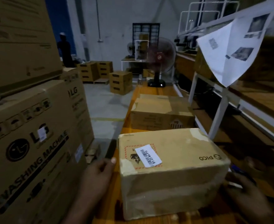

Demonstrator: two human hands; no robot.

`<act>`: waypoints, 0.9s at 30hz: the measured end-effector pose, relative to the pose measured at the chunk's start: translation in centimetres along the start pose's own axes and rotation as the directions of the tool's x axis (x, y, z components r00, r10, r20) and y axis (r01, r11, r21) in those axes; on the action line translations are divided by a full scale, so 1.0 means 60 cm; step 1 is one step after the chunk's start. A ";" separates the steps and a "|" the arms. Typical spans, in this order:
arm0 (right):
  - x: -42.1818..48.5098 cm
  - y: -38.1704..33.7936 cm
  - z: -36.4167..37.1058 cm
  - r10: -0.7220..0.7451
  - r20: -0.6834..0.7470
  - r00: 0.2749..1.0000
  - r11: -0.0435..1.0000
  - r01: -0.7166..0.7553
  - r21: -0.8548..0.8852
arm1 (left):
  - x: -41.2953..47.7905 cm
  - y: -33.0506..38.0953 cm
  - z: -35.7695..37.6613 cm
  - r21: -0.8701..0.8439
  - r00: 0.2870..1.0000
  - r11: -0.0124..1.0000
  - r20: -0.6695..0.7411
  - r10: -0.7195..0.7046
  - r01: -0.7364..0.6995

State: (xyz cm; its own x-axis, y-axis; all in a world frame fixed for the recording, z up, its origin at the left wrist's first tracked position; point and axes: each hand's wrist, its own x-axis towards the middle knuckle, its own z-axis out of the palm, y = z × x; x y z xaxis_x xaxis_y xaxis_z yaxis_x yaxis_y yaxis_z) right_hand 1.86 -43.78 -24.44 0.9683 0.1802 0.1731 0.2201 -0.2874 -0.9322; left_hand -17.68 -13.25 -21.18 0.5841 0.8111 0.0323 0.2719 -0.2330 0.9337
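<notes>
A taped cardboard box with a white barcode label and a "PICO" print stands on the orange table top right in front of me. My left hand lies at the box's left side, fingers fairly straight and thumb up near the top left edge. On the opposite side is my right hand, its fingers reaching toward the box's lower right corner. In the dim light I cannot tell how firmly either hand touches the box.
A second cardboard box sits farther along the table. Tall LG washing machine cartons stand close on the left. A white frame leg with a hanging printed sheet is at right. A standing fan, floor cartons and a person are farther back.
</notes>
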 end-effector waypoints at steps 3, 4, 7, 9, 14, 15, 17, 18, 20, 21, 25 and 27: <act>0.098 0.077 -0.075 0.099 -0.068 0.993 0.982 -0.108 -0.156 | 0.025 0.047 0.005 0.043 0.942 0.950 -0.117 0.314 -0.311; 0.088 0.028 -0.070 0.024 -0.032 0.999 0.987 -0.029 -0.158 | 0.027 0.067 0.012 0.091 0.921 0.921 -0.067 0.384 -0.378; 0.048 -0.190 0.015 -0.214 0.084 0.973 0.975 0.219 -0.049 | 0.028 0.110 0.041 0.361 0.925 0.852 0.190 0.330 -0.379; 0.051 -0.261 0.085 -0.317 0.316 0.894 0.929 0.359 -0.086 | 0.023 0.120 0.059 0.512 0.916 0.765 0.296 0.271 -0.391; 0.062 -0.237 0.211 -0.280 0.601 0.749 0.795 0.532 -0.293 | 0.020 0.103 0.068 0.447 0.904 0.794 0.308 0.296 -0.413; 0.057 -0.234 0.218 -0.286 0.621 0.730 0.757 0.569 -0.321 | 0.020 0.098 0.068 0.434 0.904 0.799 0.295 0.310 -0.416; 0.055 -0.222 0.221 -0.312 0.637 0.705 0.718 0.614 -0.329 | 0.022 0.094 0.070 0.423 0.903 0.801 0.277 0.330 -0.422; 0.056 -0.220 0.220 -0.308 0.637 0.707 0.730 0.605 -0.318 | 0.023 0.094 0.071 0.429 0.904 0.800 0.281 0.323 -0.420; 0.061 -0.218 0.218 -0.305 0.652 0.695 0.746 0.600 -0.290 | 0.027 0.097 0.070 0.465 0.911 0.791 0.304 0.278 -0.397; 0.064 -0.216 0.219 -0.325 0.661 0.677 0.747 0.612 -0.260 | 0.029 0.099 0.069 0.478 0.913 0.789 0.316 0.257 -0.387; 0.066 -0.214 0.222 -0.344 0.698 0.628 0.737 0.641 -0.215 | 0.033 0.109 0.063 0.508 0.909 0.769 0.345 0.231 -0.389; 0.065 -0.218 0.220 -0.344 0.706 0.619 0.748 0.635 -0.194 | 0.032 0.115 0.062 0.512 0.902 0.762 0.372 0.220 -0.397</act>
State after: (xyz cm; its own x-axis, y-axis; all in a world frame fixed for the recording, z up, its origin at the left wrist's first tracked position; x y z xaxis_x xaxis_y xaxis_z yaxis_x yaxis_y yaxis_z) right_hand 1.21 -26.88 -15.78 0.4406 0.8745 0.2029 0.8027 -0.2825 -0.5253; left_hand -11.84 -15.27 -15.96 0.8712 0.4802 0.1020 0.3664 -0.7744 0.5158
